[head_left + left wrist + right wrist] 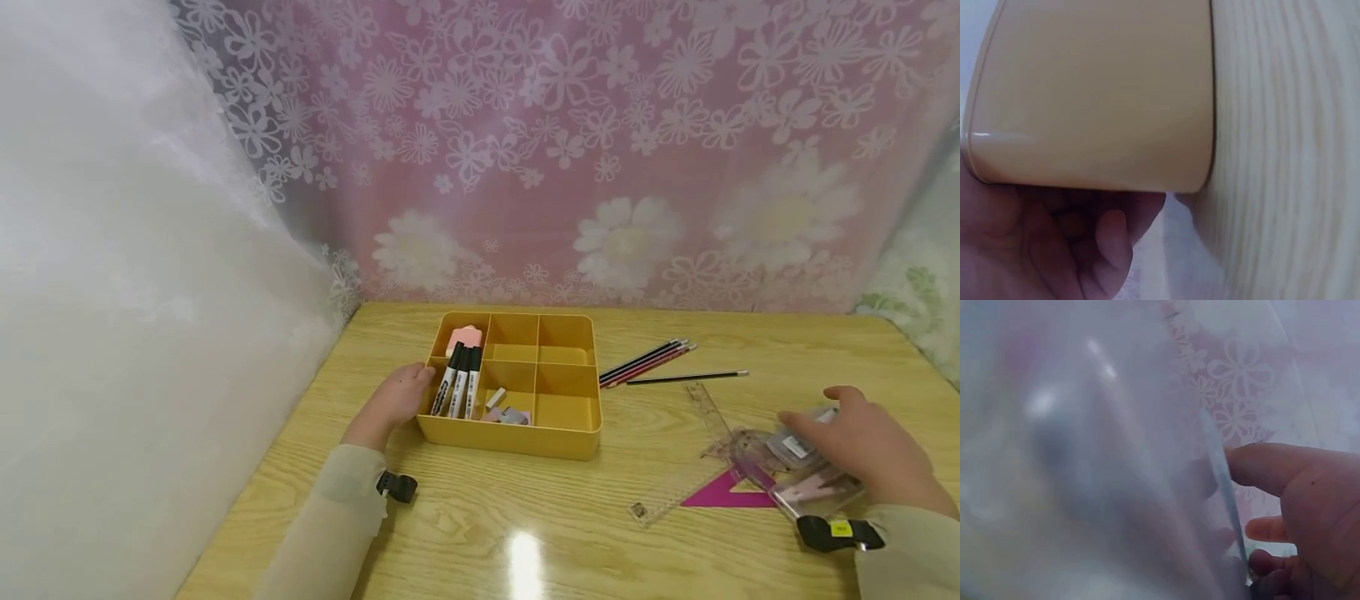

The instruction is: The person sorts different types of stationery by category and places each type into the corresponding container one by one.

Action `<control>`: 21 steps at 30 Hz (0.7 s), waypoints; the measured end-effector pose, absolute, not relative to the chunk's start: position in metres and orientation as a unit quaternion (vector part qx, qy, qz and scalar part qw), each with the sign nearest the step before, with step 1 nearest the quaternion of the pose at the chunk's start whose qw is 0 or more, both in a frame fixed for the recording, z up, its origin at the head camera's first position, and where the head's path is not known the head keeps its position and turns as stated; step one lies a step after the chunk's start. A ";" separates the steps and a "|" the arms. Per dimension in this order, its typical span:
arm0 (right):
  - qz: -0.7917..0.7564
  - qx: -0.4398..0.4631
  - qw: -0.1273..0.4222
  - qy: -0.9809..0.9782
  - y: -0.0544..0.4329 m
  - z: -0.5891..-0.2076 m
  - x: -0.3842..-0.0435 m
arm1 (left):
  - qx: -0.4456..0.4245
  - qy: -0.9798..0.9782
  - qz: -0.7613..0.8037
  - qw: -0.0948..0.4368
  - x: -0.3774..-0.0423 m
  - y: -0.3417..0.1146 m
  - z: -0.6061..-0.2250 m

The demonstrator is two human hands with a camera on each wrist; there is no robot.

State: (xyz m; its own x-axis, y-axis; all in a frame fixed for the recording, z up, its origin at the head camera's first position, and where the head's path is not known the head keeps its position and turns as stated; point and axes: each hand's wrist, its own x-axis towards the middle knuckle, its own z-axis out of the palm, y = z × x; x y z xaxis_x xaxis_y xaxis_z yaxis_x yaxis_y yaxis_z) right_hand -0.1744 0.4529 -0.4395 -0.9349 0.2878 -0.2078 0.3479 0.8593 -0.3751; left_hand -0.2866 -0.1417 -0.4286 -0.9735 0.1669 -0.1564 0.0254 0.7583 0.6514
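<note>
Yellow tray: the sectioned yellow tray [510, 437] stands on the tabletop [450, 517], just right of the left hand [390, 404] and touching it.
Left hand: relaxed, fingers loosely bent against the tray's left outer wall.
Markers: three black-capped markers [461, 387] in the near-left compartment, right beside the left hand; a pink item [465, 337] sits in the compartment behind.
Middle compartment: a white eraser [496, 398] and small grey pieces [513, 416], farther right of that hand.
Right hand: the right hand [870, 437] is over a clear case [795, 448], thumb and index apart; the wrist view is blurred, so I cannot tell whether it grips.
Purple set square: the purple set square [708, 497] lies left of the right hand among clear rulers [663, 497].
Pencils: bundled pencils [648, 362] and a single black pencil [690, 377], beyond and left of the right hand.
Backdrop: pink floral cloth [525, 217] past both hands.
</note>
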 end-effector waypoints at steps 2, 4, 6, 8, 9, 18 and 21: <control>-0.207 0.171 0.071 0.960 0.454 -0.442 -0.177 | 0.044 0.934 0.340 0.095 -0.285 -0.142 -0.428; -0.211 0.179 0.078 0.958 0.456 -0.445 -0.178 | 0.037 0.940 0.328 0.084 -0.283 -0.141 -0.427; -0.213 0.178 0.090 0.956 0.461 -0.448 -0.180 | 0.037 0.947 0.312 0.071 -0.284 -0.139 -0.425; -0.217 0.169 0.107 0.955 0.466 -0.449 -0.181 | 0.043 0.952 0.297 0.059 -0.286 -0.136 -0.421; -0.220 0.166 0.115 0.954 0.468 -0.450 -0.181 | 0.047 0.954 0.291 0.054 -0.287 -0.134 -0.420; -0.211 0.112 0.164 0.957 0.469 -0.451 -0.185 | 0.039 0.965 0.256 0.042 -0.284 -0.134 -0.420; -0.207 0.108 0.168 0.958 0.467 -0.448 -0.185 | 0.051 0.964 0.259 0.033 -0.282 -0.135 -0.421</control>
State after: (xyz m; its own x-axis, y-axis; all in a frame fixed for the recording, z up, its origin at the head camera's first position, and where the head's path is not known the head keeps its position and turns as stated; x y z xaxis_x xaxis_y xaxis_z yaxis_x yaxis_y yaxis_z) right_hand -0.1847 0.4674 -0.4485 -0.9202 0.1381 -0.3664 0.2772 0.8906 -0.3605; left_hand -0.2821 -0.1346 -0.4214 -0.9926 0.1158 -0.0369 0.0817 0.8604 0.5030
